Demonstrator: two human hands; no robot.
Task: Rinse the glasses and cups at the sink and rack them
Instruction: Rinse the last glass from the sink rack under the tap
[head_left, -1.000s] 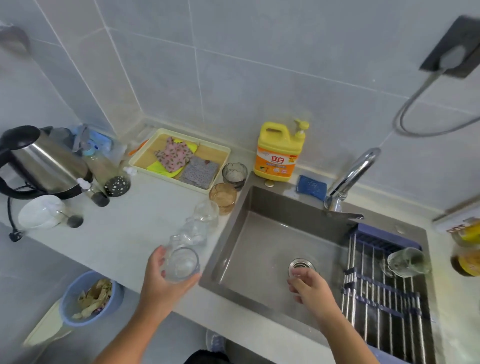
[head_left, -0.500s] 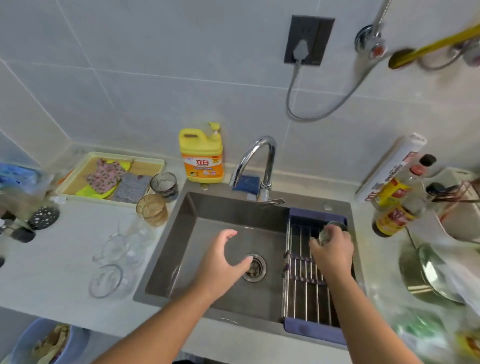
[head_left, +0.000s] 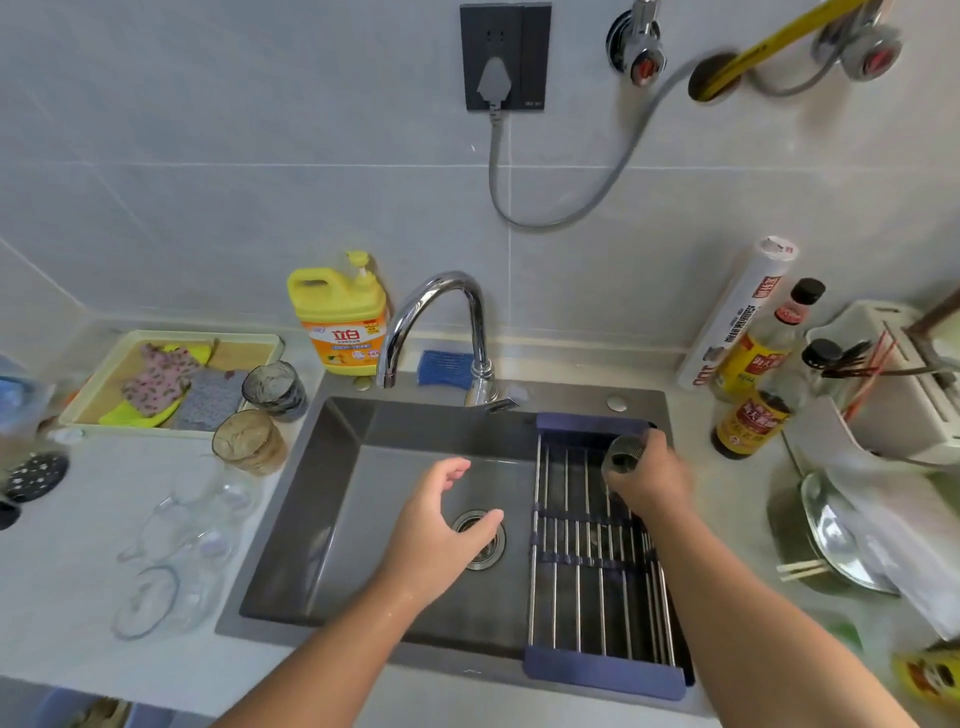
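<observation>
- Right hand (head_left: 652, 486) grips a glass (head_left: 626, 454) over the far end of the rack (head_left: 597, 577); the hand hides whether it touches the bars.
- Left hand (head_left: 441, 525) hovers open and empty over the sink (head_left: 311, 519).
- No other glass shows racked, so most work seems left.
- On the table (head_left: 78, 519) wait an amber glass (head_left: 249, 441), a grey glass (head_left: 274, 389) and clear glasses (head_left: 171, 545), too blurred to count.

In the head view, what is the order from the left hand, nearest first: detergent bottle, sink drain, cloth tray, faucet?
1. Sink drain, just under the left hand.
2. Faucet, behind the basin.
3. Detergent bottle, back left.
4. Cloth tray, far left.
</observation>
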